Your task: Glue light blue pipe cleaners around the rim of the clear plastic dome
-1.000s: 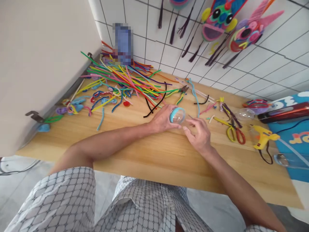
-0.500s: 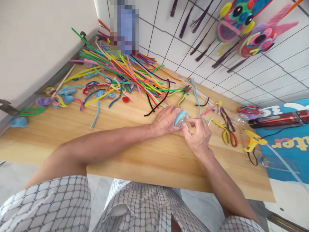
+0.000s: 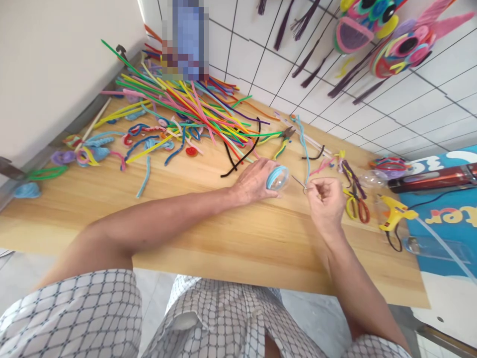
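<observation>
My left hand (image 3: 255,181) is closed around a clear plastic ball (image 3: 283,178) with light blue pipe cleaner (image 3: 276,176) wound about it, just above the wooden table. To the right of the ball, my right hand (image 3: 326,199) is closed, thumb against fingers. What it pinches, if anything, is hidden. A thin dark pointed piece (image 3: 299,182) shows between the ball and my right hand; whether it is held or lies on the table I cannot tell. A light blue pipe cleaner (image 3: 303,144) stretches across the table just beyond.
A heap of coloured pipe cleaners (image 3: 197,112) covers the back left. Pliers (image 3: 286,139) lie behind the ball. Scissors (image 3: 357,208) and a yellow glue gun (image 3: 395,213) lie to the right. Colourful masks (image 3: 404,47) hang on the tiled wall.
My right hand has drawn away from the ball to the right, and its fingers have curled in. My left hand still holds the ball in nearly the same place.
</observation>
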Action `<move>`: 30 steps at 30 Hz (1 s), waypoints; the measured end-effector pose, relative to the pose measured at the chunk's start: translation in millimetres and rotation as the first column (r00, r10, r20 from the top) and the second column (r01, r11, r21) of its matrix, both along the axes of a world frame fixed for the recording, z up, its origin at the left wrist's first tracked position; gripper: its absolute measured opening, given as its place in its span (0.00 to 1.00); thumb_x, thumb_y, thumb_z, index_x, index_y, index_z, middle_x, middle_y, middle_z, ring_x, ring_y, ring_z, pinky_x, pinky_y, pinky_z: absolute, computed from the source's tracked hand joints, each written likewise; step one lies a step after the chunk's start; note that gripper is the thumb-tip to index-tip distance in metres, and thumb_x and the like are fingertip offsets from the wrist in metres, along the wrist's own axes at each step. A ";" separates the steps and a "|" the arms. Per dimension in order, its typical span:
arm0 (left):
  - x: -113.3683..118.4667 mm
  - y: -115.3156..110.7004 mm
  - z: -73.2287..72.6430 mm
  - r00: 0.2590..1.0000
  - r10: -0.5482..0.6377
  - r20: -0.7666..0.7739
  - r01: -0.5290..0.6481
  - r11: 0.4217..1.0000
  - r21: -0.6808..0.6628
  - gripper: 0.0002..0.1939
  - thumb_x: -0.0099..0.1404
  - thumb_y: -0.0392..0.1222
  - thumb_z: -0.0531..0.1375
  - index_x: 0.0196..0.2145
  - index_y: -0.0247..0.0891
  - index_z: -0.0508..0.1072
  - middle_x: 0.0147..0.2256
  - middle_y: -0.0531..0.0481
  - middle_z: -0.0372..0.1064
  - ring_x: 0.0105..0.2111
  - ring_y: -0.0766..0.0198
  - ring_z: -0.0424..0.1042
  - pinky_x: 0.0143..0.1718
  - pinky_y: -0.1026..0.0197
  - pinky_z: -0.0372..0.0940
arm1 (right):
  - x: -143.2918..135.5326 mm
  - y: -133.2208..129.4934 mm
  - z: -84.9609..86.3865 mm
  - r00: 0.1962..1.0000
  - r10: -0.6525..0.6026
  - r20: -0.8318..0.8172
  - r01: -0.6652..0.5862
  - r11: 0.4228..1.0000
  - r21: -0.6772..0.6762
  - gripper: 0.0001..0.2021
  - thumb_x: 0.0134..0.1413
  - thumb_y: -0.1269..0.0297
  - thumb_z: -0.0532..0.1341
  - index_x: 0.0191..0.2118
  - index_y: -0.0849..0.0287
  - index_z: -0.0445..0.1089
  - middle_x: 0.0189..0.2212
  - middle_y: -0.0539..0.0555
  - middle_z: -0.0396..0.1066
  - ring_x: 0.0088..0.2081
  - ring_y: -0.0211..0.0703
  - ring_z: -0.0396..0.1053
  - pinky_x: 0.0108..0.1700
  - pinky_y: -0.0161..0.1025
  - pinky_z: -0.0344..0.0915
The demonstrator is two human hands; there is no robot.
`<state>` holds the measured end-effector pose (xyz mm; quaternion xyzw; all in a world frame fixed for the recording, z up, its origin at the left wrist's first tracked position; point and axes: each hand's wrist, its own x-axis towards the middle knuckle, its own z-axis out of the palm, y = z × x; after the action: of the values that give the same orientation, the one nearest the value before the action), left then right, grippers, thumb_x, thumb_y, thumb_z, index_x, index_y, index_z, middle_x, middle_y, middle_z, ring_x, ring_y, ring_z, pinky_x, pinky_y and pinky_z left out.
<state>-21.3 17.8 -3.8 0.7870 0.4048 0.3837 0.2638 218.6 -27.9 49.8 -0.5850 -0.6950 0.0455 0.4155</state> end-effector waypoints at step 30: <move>-3.1 5.9 4.1 0.984 0.053 0.169 -0.027 0.988 -0.149 0.46 0.55 0.52 0.83 0.66 0.43 0.70 0.62 0.41 0.76 0.63 0.44 0.77 0.68 0.42 0.70 | 48.9 -16.9 -18.5 0.975 -0.037 0.217 0.071 0.987 -0.147 0.04 0.68 0.59 0.62 0.43 0.51 0.71 0.33 0.51 0.77 0.33 0.48 0.73 0.37 0.45 0.69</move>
<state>-24.5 23.7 0.4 0.7211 0.4232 0.4247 0.3470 267.5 -44.8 31.2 -0.6356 -0.7138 0.0245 0.2929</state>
